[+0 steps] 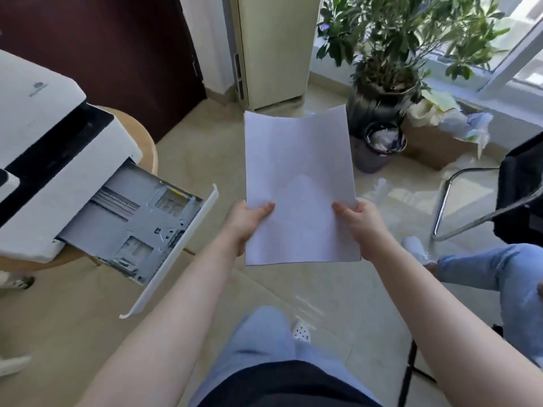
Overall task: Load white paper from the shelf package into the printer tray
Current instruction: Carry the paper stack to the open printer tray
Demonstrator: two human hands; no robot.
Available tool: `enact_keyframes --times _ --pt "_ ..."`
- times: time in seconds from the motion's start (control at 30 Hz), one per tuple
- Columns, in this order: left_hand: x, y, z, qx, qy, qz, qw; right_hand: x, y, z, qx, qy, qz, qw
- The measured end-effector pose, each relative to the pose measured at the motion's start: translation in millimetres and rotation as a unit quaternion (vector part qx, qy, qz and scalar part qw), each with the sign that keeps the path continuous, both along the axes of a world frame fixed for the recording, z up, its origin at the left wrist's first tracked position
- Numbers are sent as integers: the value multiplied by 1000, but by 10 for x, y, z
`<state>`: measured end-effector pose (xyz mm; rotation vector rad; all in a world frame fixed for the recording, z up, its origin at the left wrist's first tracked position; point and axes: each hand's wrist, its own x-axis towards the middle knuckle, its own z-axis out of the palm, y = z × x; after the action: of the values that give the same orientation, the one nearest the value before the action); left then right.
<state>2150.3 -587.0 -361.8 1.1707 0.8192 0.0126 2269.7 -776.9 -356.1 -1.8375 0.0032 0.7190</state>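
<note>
Floor (338, 289): pale glossy tile, reflecting daylight. Window (523, 48) at upper right, bright. Dark red-brown door (117, 54) at upper left, with a cream cabinet (276, 48) to its right. Large potted plant (390, 54) in a dark pot by the window; small lined bin (382, 148) in front of it, cardboard box (432, 145) beside. Black chair (517, 195) with chrome frame at right edge. Round wooden stool (144, 142) at left.

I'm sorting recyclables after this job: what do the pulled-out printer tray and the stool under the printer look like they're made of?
The tray looks like moulded plastic: matte grey inside with ribs and cut-outs, and a smooth white front lip. The stool looks like light wood, with a pale tan rounded seat edge and an even satin surface; it could be veneer.
</note>
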Motion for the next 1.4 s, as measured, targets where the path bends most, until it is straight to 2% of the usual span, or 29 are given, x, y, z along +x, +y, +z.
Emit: enact_keyframes --times 0.23,0.53,0.73,0.87,1.07,1.13,1.27,1.4 --pt "736 545 -51 32 10 67 997 893 730 -16 -8 -17 59 998" --pt "1712 1407 -189 14 10 95 995 2084 1729 -57 -32 -35 114 992" --pt "1920 1910 -165 41 17 179 983 2546 2526 -73 -31 -16 208 977" --pt "1911 2187 -215 48 35 268 962 2733 3146 -159 -43 -24 289 956" --pt "1676 2319 -292 0 68 412 908 2689 3943 -326 -60 12 428 902" --pt "1518 2275 -296 -30 90 466 880 2553 4125 -385 -63 38 470 879" --pt "1058 2064 -306 -44 165 547 819 2055 4318 -526 -73 94 566 816" --pt "518 1761 -370 -80 185 597 776 1471 4342 -691 -106 149 638 748"
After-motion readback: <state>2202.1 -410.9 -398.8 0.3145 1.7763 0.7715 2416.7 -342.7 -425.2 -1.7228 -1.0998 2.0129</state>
